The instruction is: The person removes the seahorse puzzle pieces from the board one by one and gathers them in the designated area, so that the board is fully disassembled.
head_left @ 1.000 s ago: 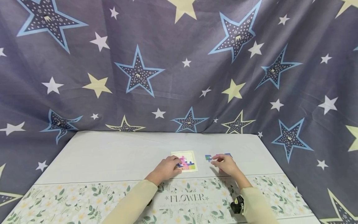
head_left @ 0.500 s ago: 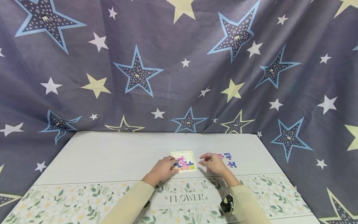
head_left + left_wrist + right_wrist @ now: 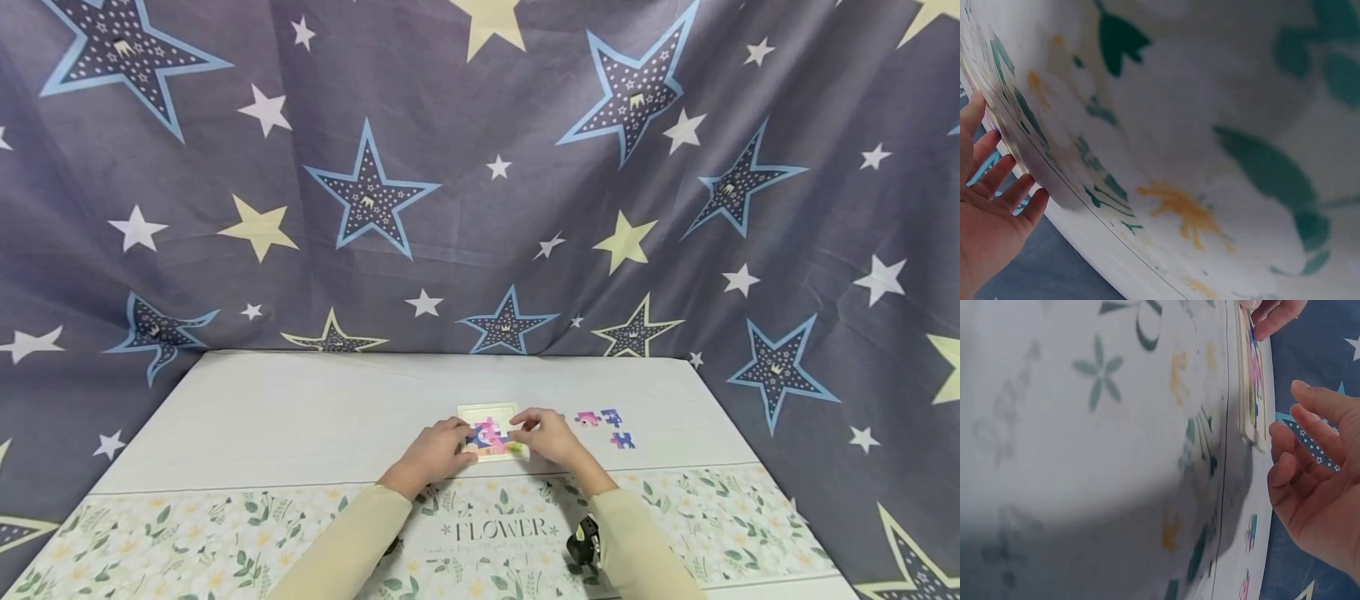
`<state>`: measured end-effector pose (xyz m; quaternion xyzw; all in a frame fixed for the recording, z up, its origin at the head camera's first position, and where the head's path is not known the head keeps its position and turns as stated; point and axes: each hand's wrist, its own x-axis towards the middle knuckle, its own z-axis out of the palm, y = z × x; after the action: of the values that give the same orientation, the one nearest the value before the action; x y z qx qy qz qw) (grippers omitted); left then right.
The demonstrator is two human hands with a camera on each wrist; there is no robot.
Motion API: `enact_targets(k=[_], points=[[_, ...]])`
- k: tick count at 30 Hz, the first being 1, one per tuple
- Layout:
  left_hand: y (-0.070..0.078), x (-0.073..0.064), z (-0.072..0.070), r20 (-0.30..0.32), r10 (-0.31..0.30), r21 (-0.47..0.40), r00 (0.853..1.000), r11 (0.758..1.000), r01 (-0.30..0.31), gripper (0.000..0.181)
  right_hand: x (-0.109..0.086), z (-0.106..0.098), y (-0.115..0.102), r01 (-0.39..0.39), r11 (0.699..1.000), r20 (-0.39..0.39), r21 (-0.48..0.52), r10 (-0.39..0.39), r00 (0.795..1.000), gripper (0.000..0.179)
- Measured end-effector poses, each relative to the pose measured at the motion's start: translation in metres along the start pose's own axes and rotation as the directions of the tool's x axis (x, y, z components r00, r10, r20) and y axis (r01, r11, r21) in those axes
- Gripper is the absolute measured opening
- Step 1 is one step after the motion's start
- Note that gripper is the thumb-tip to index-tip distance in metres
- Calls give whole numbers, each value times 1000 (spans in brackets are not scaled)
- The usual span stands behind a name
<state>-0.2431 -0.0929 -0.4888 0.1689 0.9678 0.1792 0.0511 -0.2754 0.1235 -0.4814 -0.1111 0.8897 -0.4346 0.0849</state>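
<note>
A pale square puzzle tray [image 3: 487, 407] lies on the table, partly filled with joined jigsaw pieces [image 3: 490, 435] showing a pink figure. My left hand [image 3: 430, 457] rests at the tray's left side, its fingers over the pieces there; in the left wrist view that hand [image 3: 991, 231] has its fingers spread and loosely bent. Over the tray's right edge is my right hand [image 3: 553, 438]. In the right wrist view, the right hand [image 3: 1329, 481] has thumb and forefinger apart, with nothing visible between them. Loose beside it are a pink piece [image 3: 587, 419] and blue pieces [image 3: 622, 440].
A blue-green piece [image 3: 1250, 534] lies on the table near the right hand, mostly hidden behind it in the head view. A flower-printed band [image 3: 495, 530] crosses the white tabletop's near part. Behind the table hangs a star-patterned curtain [image 3: 465, 275].
My right hand has moved left, from the loose pieces to the tray's right edge, uncovering the pink and blue pieces. The left hand stays almost still at the tray.
</note>
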Motion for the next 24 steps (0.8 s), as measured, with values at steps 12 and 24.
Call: enact_targets(k=[12, 24], points=[[-2, 2, -1, -7, 6, 10, 1000, 1000, -6, 47, 6, 13, -6, 13, 998, -10, -66, -13, 1000, 20], [-2, 0, 1, -27, 29, -4, 999, 1000, -29, 42, 9, 25, -1, -53, 992, -15, -118, 51, 999, 24]])
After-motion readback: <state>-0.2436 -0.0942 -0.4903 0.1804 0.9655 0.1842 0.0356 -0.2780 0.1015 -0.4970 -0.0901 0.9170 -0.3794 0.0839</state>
